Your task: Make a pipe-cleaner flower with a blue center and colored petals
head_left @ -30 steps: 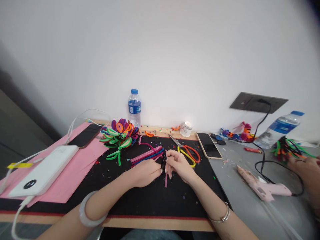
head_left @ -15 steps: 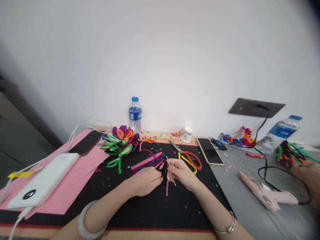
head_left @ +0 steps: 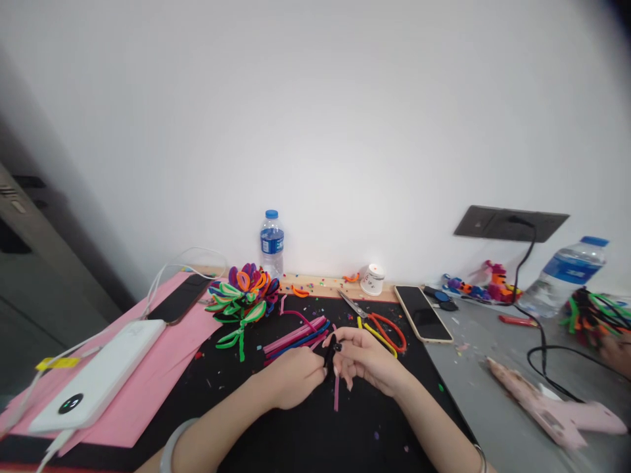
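Observation:
My left hand (head_left: 298,376) and my right hand (head_left: 367,358) meet over the black mat (head_left: 296,437). Between them is a black pipe cleaner (head_left: 329,353), which looks folded or bundled. The left fingers are closed on its lower end, while the right thumb and fingers pinch it near the top. A pink pipe cleaner (head_left: 336,394) hangs down beside the right fingers; where its upper part is held is hidden. Just behind the hands lie pink pipe cleaners (head_left: 288,335) and blue ones (head_left: 315,334). Scissors with an orange handle (head_left: 401,335) lie beyond the right hand, beside a yellow strip (head_left: 379,336).
A colourful pipe-cleaner flower bunch (head_left: 241,302) lies back left, before a water bottle (head_left: 272,243). Pink paper (head_left: 142,401) carries a power bank (head_left: 98,374) and a phone (head_left: 180,297). Rightward are another phone (head_left: 424,315), a paper cup (head_left: 373,279), a glue gun (head_left: 557,410) and another person's hand (head_left: 616,351).
The view has tilted up slightly, so everything sits lower in the picture. Both hands keep their hold on the black pipe cleaner. The other person's hand at right has shifted partly out of view.

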Demonstrator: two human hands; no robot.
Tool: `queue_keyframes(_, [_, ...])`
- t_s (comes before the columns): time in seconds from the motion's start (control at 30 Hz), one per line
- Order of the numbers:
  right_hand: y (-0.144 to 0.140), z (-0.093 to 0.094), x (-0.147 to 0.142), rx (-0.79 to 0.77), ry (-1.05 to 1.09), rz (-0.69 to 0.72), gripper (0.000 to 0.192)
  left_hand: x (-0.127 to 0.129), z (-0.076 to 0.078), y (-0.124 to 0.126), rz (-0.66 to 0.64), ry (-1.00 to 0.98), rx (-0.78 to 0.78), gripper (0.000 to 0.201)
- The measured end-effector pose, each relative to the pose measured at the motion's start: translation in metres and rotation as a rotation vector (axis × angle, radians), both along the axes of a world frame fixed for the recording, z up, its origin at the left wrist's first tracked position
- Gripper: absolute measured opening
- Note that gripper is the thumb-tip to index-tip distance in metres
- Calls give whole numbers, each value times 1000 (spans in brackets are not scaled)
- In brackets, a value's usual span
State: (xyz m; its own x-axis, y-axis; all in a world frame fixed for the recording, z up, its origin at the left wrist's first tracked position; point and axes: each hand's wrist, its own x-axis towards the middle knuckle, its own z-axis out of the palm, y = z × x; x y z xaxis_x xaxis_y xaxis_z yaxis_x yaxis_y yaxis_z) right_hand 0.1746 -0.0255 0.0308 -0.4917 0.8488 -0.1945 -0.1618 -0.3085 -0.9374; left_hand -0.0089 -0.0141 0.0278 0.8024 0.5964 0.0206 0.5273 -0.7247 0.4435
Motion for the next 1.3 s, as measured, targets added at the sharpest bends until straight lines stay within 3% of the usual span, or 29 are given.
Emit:
queue_keyframes(0.23, [4,-12,-3,138,-109,-86,25,1,-1,-1,-12,-13,49,38])
queue_keyframes(0.33, [6,-14,-3,167,-111,-156,26,1,-3,-2,44,4,53,40])
queue_keyframes(0.47, [7,-13,-5,150,-65,-254,30,0,-1,-2,140,-4,63,38])
queue_keyframes(0.7, [6,-12,-10,97,117,-364,32,-1,-2,6,179,-102,74,26])
queue_keyframes(0.93, [4,-7,-9,67,199,-401,30,-6,-3,14,241,-187,83,29])
queue_keyframes(1.3, [6,-8,-6,91,127,-388,26,-9,0,13,231,-227,122,35])
